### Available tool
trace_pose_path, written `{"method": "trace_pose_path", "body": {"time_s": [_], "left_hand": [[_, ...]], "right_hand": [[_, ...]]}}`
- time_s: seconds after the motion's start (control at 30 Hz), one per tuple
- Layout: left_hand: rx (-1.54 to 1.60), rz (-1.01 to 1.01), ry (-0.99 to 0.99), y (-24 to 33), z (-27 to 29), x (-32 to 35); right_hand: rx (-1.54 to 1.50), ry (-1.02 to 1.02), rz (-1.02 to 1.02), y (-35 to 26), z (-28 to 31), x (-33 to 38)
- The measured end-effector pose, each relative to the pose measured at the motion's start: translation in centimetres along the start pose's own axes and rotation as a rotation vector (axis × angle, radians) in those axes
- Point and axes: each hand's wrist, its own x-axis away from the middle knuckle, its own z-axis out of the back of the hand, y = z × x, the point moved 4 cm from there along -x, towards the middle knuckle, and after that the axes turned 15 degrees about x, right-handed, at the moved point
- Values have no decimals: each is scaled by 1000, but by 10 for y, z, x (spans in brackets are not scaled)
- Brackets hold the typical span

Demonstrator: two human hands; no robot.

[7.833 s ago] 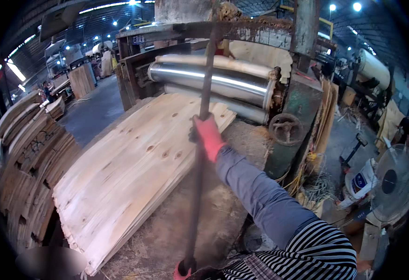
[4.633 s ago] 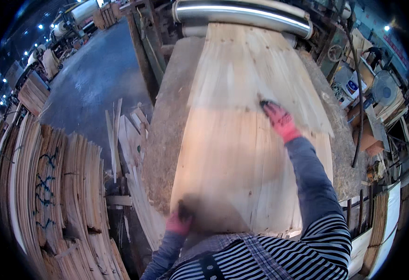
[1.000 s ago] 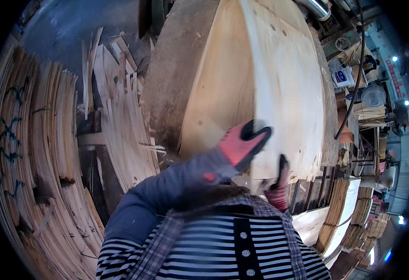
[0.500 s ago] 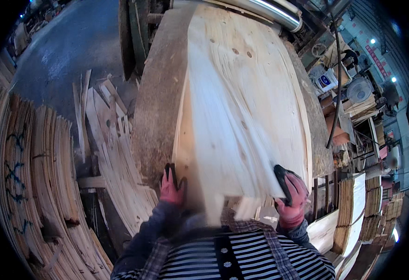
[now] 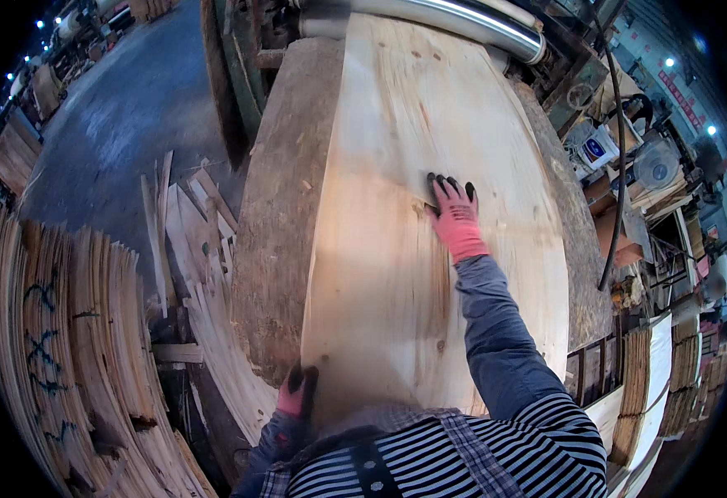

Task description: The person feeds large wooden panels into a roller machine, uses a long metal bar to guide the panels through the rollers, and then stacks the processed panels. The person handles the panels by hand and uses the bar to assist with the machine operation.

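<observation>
A pale wood veneer sheet (image 5: 372,290) lies on the worn board table in front of me, its far end meeting another length of veneer (image 5: 463,124) that runs up to a metal roller. My right hand (image 5: 456,217), in a pink glove with black fingertips, rests on the veneer near that seam, fingers spread and arm stretched forward. By the near left edge of the sheet is my left hand (image 5: 295,392), gloved alike and slightly blurred. Its dark fingertips point forward with a gap between them, and nothing shows in its grasp.
Shiny rollers (image 5: 455,29) cross the far end of the board table (image 5: 280,207). Veneer stacks (image 5: 73,332) stand at the left, with loose strips (image 5: 214,315) beside them. At the right are a hanging dark cable (image 5: 617,158), a white bucket (image 5: 593,148) and further stacks (image 5: 641,390).
My right hand has let go of the sheet's near right side and moved forward onto the veneer. The raised, rippled sheet now lies flatter. My left hand sits a little nearer to me.
</observation>
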Motion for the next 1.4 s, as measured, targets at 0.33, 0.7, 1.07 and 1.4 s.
{"method": "trace_pose_path", "body": {"time_s": [0.33,0.7,1.07,1.4], "left_hand": [[-2,-100,-466,15,-21,2],[659,-153,-958,42,-81,94],[-783,-400,-9,-72,32,-2],[-162,-44,73,-72,39,3]], "right_hand": [[-409,-382,379,-40,73,308],[-762,16,-321,29,268,336],[-275,-38,-86,13,272,197],[-254,120,-97,27,130,36]]}}
